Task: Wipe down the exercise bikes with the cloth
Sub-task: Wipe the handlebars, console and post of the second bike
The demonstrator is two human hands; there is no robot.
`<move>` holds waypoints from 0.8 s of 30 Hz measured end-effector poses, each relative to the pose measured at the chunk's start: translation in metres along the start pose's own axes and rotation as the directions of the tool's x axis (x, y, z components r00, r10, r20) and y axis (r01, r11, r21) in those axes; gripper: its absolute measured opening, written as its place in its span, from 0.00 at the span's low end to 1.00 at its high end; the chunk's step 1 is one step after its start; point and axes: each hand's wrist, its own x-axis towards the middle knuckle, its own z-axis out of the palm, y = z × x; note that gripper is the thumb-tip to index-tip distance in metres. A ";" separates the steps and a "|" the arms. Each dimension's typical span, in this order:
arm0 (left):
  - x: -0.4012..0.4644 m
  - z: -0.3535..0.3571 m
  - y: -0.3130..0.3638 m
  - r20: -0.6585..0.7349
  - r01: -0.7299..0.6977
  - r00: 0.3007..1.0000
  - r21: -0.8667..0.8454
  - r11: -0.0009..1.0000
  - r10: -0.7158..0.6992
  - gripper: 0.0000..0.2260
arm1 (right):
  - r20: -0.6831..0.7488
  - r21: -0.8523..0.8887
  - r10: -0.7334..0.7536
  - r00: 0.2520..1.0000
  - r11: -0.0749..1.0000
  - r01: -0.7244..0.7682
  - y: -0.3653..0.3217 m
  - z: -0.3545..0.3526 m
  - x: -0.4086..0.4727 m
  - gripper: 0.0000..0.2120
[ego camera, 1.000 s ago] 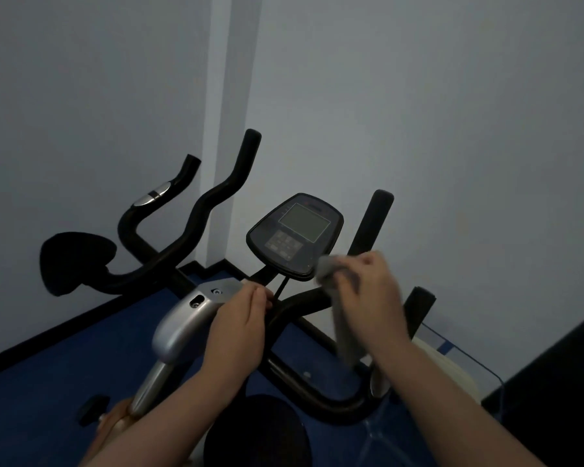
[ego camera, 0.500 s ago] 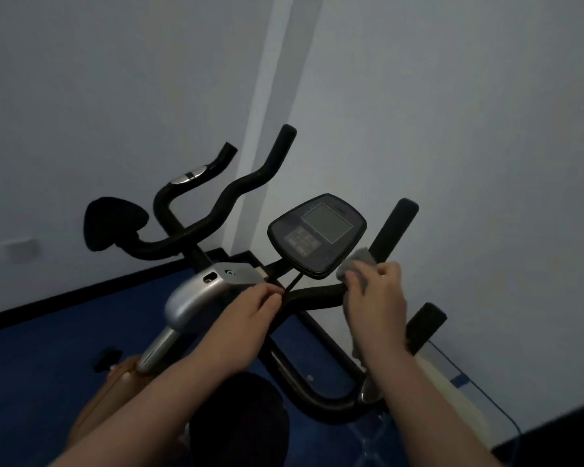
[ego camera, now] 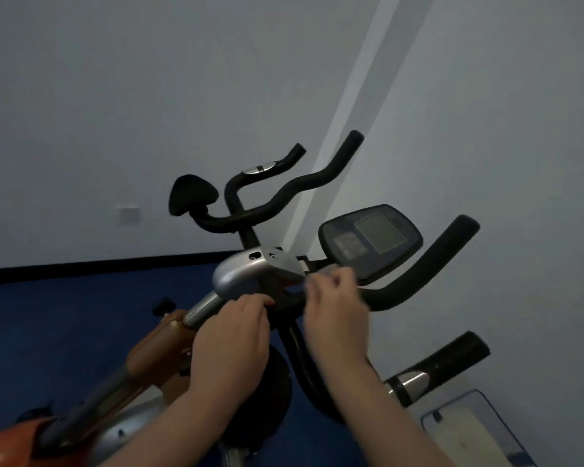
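An exercise bike with a silver stem cover, a black console and black handlebars stands right in front of me. My left hand rests on the handlebar just under the silver cover, fingers curled over the bar. My right hand is on the bar below the console and grips the grey cloth, of which only a small blurred edge shows above the knuckles. A second bike's handlebars and black saddle stand behind.
The near bike's orange frame runs down to the lower left. Pale walls close in behind and at the right, meeting at a corner. The floor is dark blue. A clear-edged panel lies at lower right.
My right hand with the cloth has slid left along the bar, from beside the right grip to under the console. My view has swung left and closer; the left hand stays on the bar.
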 end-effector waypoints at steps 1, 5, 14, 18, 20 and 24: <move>-0.004 0.001 -0.002 -0.023 0.049 0.998 -0.038 0.998 -0.050 0.10 | 0.070 0.053 -0.091 0.993 0.995 0.088 -0.009 0.007 -0.008 0.08; -0.015 0.007 -0.007 -0.066 0.181 0.979 -0.153 0.972 -0.193 0.10 | 0.194 0.204 -0.206 0.959 0.965 0.166 0.017 -0.022 0.021 0.08; -0.019 0.009 -0.009 -0.110 0.246 0.955 -0.237 0.940 -0.277 0.08 | 0.272 0.231 -0.190 0.943 0.964 0.127 -0.019 0.007 -0.008 0.09; -0.020 0.008 -0.012 -0.040 0.318 0.938 -0.297 0.900 -0.345 0.09 | 0.262 0.246 -0.141 0.955 0.966 0.076 0.012 -0.024 0.025 0.07; -0.020 0.009 -0.013 -0.032 0.325 0.934 -0.344 0.881 -0.357 0.10 | 0.039 0.111 -0.020 0.999 0.994 0.016 0.032 -0.038 0.036 0.08; -0.020 0.009 -0.016 -0.033 0.315 0.929 -0.450 0.836 -0.368 0.09 | 0.169 0.141 -0.022 0.985 0.990 -0.002 0.000 -0.011 0.004 0.10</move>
